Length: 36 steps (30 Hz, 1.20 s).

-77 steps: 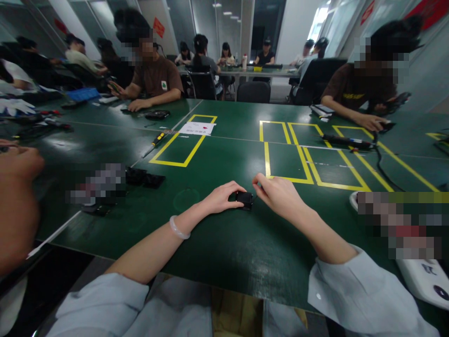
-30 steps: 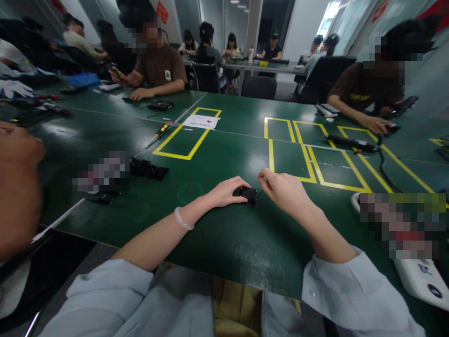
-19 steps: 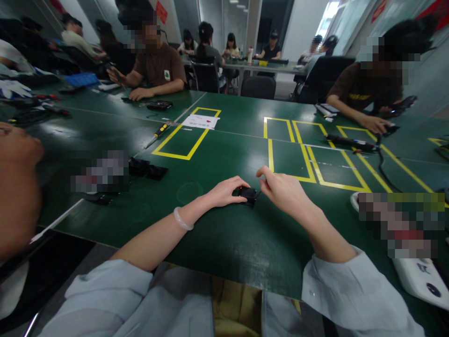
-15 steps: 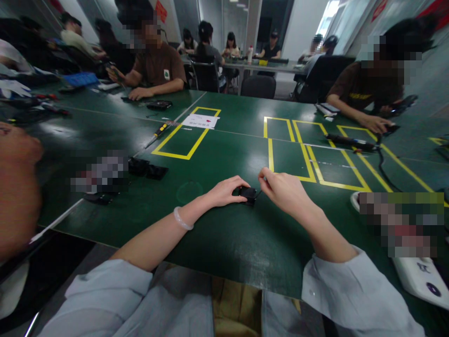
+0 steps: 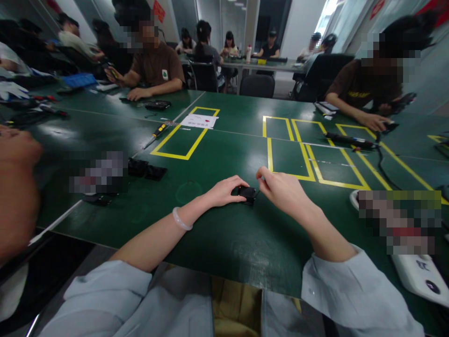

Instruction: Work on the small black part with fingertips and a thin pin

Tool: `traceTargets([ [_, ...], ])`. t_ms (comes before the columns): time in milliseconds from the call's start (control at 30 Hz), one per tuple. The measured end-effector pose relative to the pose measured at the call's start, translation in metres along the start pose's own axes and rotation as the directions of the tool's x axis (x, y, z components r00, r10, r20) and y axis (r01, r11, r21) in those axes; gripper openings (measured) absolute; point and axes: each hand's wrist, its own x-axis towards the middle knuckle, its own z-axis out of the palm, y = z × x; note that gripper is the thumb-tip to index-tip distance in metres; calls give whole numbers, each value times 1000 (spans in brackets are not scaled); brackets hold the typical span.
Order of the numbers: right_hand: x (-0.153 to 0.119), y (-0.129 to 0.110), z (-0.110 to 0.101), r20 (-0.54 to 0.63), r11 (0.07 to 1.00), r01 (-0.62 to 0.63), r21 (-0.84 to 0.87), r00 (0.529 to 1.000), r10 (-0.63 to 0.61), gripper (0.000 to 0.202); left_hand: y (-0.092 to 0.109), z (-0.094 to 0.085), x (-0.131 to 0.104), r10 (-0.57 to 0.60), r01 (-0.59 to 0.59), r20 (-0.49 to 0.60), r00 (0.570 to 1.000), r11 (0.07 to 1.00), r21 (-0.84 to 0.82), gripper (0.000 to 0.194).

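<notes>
A small black device [image 5: 248, 194] rests on the green table [image 5: 217, 243] in front of me. My left hand [image 5: 229, 191] grips it from the left, thumb at its near side and fingers at its far side. Just to the right, my right hand [image 5: 277, 185] has its fingers pinched together. A thin dark sliver, maybe a tool tip, runs from these fingers to the device's right edge; the rest is too small or hidden to make out.
A yellow-and-black screwdriver [image 5: 159, 131] and black parts [image 5: 154, 172] lie to the left. A white device [image 5: 417, 274] is at the right. Another person's arm [image 5: 17, 187] reaches in at the left edge. A black tool [image 5: 351, 140] with a cable lies at the back right.
</notes>
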Motion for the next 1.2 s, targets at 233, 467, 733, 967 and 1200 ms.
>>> traceTargets([
  [233, 1, 3, 1, 22, 999, -9, -41, 1000, 10, 25, 1, 0, 1, 1, -1, 6, 1000, 1000, -8, 35],
  [467, -1, 2, -2, 4, 999, 24, 46, 1000, -24, 21, 3, 0, 2, -1, 1, 9, 1000, 1000, -9, 35],
  [733, 0, 3, 1, 21, 999, -6, -49, 1000, 7, 27, 3, 0, 1, 6, -6, -1, 1000, 1000, -7, 35],
  [967, 0, 3, 2, -22, 997, 45, 60, 999, -43, 22, 5, -2, 2, 2, -2, 11, 1000, 1000, -1, 34],
  [1200, 0, 4, 0, 11, 999, 22, 29, 1000, -22, 25, 4, -2, 1, 2, -3, 7, 1000, 1000, 3, 36],
])
